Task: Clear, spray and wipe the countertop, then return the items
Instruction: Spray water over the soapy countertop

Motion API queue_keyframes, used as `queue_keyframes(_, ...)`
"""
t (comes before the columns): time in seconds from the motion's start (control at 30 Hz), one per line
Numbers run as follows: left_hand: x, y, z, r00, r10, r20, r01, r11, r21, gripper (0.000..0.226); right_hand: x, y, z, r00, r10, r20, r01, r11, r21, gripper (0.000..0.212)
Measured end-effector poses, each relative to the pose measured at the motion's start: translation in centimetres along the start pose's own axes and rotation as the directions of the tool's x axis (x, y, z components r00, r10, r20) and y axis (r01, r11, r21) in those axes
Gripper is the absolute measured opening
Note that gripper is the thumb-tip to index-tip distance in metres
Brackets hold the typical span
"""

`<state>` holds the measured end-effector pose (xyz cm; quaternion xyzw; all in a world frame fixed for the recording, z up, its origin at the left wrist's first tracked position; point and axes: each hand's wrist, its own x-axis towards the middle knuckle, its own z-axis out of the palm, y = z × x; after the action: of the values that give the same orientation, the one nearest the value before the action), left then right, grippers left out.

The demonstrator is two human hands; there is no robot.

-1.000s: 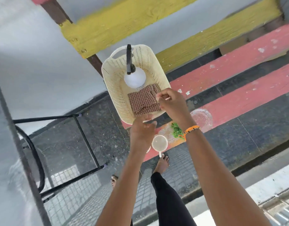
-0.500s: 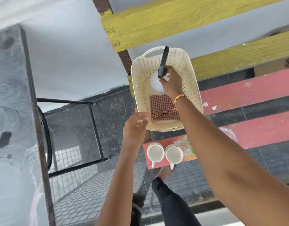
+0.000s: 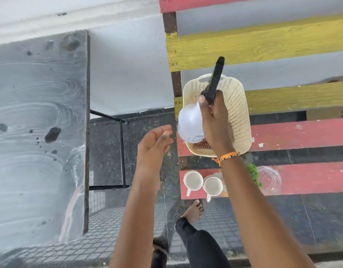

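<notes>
My right hand [image 3: 215,122] grips the neck of a white spray bottle [image 3: 189,126] with a black trigger head, lifted above a cream perforated basket [image 3: 238,113]. A checked brown cloth [image 3: 201,146] lies in the basket, mostly hidden by the bottle and my hand. My left hand [image 3: 153,146] hovers empty with relaxed fingers, left of the basket. The grey countertop [image 3: 37,132] fills the left side, with dark spots on it.
The basket sits on a red and yellow slatted bench [image 3: 302,132]. Two white mugs [image 3: 202,183], green herbs [image 3: 253,173] and a clear glass bowl [image 3: 269,178] stand on the bench's front slat. A black metal frame [image 3: 122,151] stands beside the countertop.
My right hand has closed on the spray bottle and raised it out of the basket. My left hand has drifted left and opened. The view has swung toward the countertop.
</notes>
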<state>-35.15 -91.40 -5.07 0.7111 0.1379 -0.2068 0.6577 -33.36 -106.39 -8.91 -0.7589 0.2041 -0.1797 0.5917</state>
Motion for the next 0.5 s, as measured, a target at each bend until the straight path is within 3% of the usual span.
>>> queue_keyframes(0.23,-5.2,2.3,-9.0,0.992,0.111,-0.060,-0.117,0.987,-0.114,0.018,-10.0,-8.0,5.8,0.979,-0.082,0.185,0.085,0.996,-0.008,0.013)
queue_keyframes(0.4,-9.5,2.7,-19.5,0.977,0.141,-0.162,-0.166,0.975,-0.151,0.015,-17.0,-13.1,12.9,0.980,0.053,0.194,-0.084,0.985,0.150,0.026)
queue_keyframes(0.5,-12.3,2.5,-26.5,0.956,0.150,-0.251,-0.193,0.968,-0.158,0.014,-21.1,-15.3,18.0,0.959,0.060,0.275,-0.107,0.982,0.158,0.024)
